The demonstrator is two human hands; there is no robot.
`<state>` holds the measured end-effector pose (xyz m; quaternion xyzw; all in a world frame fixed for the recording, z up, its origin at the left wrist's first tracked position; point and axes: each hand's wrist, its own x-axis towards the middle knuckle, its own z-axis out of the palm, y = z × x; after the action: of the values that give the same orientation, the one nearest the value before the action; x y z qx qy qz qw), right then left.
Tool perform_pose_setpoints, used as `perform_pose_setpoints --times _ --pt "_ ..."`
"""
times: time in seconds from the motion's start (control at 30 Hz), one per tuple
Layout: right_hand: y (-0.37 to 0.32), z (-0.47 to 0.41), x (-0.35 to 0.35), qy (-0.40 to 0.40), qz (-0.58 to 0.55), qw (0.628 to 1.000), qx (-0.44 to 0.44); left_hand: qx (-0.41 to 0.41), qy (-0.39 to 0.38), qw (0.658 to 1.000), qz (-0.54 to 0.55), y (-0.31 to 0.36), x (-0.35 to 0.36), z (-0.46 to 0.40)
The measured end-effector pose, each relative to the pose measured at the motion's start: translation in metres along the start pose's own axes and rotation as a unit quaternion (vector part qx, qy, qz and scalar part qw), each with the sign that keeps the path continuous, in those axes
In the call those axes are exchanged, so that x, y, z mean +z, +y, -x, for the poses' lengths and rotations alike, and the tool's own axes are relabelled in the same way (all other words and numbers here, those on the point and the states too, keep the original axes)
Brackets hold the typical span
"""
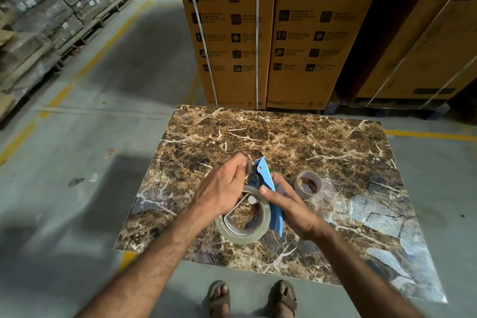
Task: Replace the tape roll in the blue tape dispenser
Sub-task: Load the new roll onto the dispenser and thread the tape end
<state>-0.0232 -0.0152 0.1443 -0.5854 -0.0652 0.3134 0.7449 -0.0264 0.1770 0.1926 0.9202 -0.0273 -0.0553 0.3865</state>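
Right hand grips the blue tape dispenser upright; left hand fingers pinch near its head, above the mounted tape roll.

Table far half bare; empty core just beside right hand.

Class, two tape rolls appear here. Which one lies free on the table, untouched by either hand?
The small brown roll, flat on the marble table right of the hands. The larger clear roll sits on the blue dispenser, held between the left hand and right hand.
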Motion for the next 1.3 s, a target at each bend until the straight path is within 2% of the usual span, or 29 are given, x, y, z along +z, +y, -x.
perform_pose_setpoints --times 0.33,0.6,0.97,1.3 --pt "-0.021 -0.002 -0.015 -0.021 0.085 0.996 -0.005 0.046 -0.002 0.999 -0.021 0.005 -0.011 -0.008" --pt "-0.020 0.001 -0.010 0.004 0.064 0.997 -0.046 0.050 0.009 0.999 -0.018 0.005 -0.005 -0.005" --pt "-0.018 0.012 -0.007 0.036 0.047 0.998 -0.017 0.050 0.007 0.999 -0.009 0.006 -0.001 -0.001" --pt "-0.022 0.016 -0.007 -0.016 0.061 0.998 0.009 0.071 -0.029 0.997 -0.015 0.012 -0.012 0.003"
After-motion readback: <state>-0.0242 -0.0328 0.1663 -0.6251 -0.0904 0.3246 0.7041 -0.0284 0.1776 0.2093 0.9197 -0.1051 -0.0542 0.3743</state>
